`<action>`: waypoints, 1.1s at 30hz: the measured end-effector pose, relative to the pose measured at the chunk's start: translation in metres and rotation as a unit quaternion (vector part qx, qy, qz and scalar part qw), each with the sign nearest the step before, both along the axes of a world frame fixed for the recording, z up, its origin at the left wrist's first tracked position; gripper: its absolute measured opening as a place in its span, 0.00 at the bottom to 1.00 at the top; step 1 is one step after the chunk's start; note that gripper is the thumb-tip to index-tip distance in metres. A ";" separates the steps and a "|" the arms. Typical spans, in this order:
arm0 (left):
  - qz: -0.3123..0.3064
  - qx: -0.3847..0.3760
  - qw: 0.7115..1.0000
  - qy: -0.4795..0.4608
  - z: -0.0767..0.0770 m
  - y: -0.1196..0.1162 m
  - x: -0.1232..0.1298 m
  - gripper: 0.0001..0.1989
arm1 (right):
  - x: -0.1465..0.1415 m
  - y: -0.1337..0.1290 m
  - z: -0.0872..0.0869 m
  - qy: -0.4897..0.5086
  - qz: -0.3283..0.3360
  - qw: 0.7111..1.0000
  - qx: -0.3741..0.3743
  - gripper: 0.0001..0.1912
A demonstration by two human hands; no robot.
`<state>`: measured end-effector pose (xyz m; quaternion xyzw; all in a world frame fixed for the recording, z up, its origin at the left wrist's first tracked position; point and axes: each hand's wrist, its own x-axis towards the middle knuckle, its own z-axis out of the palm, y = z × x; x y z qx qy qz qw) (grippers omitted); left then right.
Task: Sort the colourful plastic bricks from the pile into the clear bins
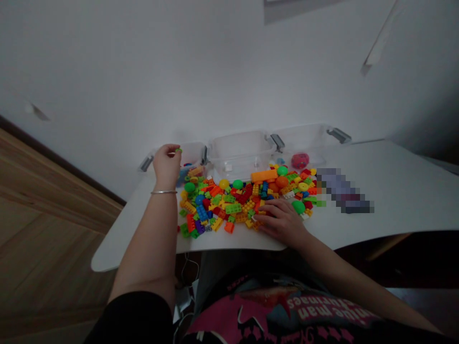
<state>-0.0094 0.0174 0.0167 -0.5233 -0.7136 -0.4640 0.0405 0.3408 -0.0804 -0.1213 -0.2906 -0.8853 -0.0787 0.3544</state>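
Over at the left clear bin [193, 149], a small green piece [178, 150] is being held up in the left hand [167, 161], pinched between thumb and fingers with barely any gap. Whether it's right above the bin or just in front can't really be told from this angle. The right hand [283, 222] is rested on the near side of the brick pile [234, 208], fingers loosely spread and a bit curled; whether anything is gripped under them can't be told.

Handling-wise, the green bit would be judged light, stiff plastic, kinda slick, not fragile. Probably best taken by opposite edges with the fingertips, since not much can be grabbed.

Count, as far as it can be made: one green piece in the left hand, three clear bins lined up along the wall (the middle one [240, 143] and right one [301, 136] included), four green balls [298, 206], one yellow ball [224, 184], one blue ball [200, 199], at least one orange ball [281, 182], one long orange block [264, 176]. One pinkish-red toy [300, 160] is seen at the right bin. The bricks on the white surface [387, 191] are too jumbled to be counted.
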 end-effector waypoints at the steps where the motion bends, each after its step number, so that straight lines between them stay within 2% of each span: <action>1: 0.000 -0.027 1.000 0.003 0.000 0.004 -0.003 0.12 | 0.000 0.000 0.000 0.001 0.002 1.000 0.000 0.09; 5: -0.008 -0.135 0.991 0.004 -0.006 0.019 -0.013 0.14 | -0.001 0.000 0.000 0.002 -0.001 1.000 -0.019 0.10; 9: 0.003 -0.217 0.974 0.070 -0.014 0.030 -0.017 0.14 | -0.001 0.000 0.000 0.010 0.011 1.000 -0.025 0.10; 16: 0.054 -0.278 0.953 0.111 -0.016 0.033 -0.003 0.15 | 0.000 0.003 -0.003 0.009 0.025 0.999 -0.046 0.13; 22: 0.063 -0.254 0.950 0.171 -0.020 0.027 0.003 0.19 | 0.000 0.005 -0.005 0.001 0.028 0.998 -0.051 0.15; 25: 0.056 -0.232 0.961 0.141 -0.016 0.022 0.005 0.18 | -0.001 0.005 -0.004 -0.001 0.026 0.998 -0.049 0.13; 28: 0.042 -0.180 0.976 0.116 -0.011 0.015 0.013 0.18 | -0.001 0.004 -0.002 0.000 0.032 0.999 -0.037 0.13; 30: 0.023 -0.129 0.982 0.135 -0.010 0.007 0.022 0.20 | -0.002 0.003 -0.001 0.003 0.029 0.999 -0.026 0.13; 33: -0.031 -0.068 0.984 0.162 -0.019 -0.015 0.043 0.23 | 0.002 0.001 0.004 0.019 -0.019 0.999 -0.023 0.10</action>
